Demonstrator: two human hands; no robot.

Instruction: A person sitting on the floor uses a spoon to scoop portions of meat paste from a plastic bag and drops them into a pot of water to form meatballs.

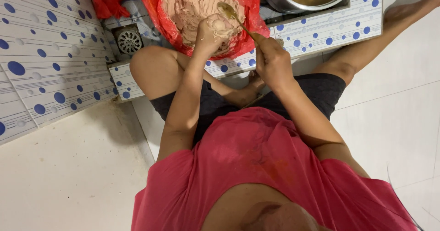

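we see the left hand clenched on a lump of pink paste over the red bag of paste — the right hand grips a spoon at the lump, shaping a ball. the far pot already holds balls.

You look steeply down from the head camera, past your own red shirt and knees, close on the red bag of paste just beyond them; only one view here.
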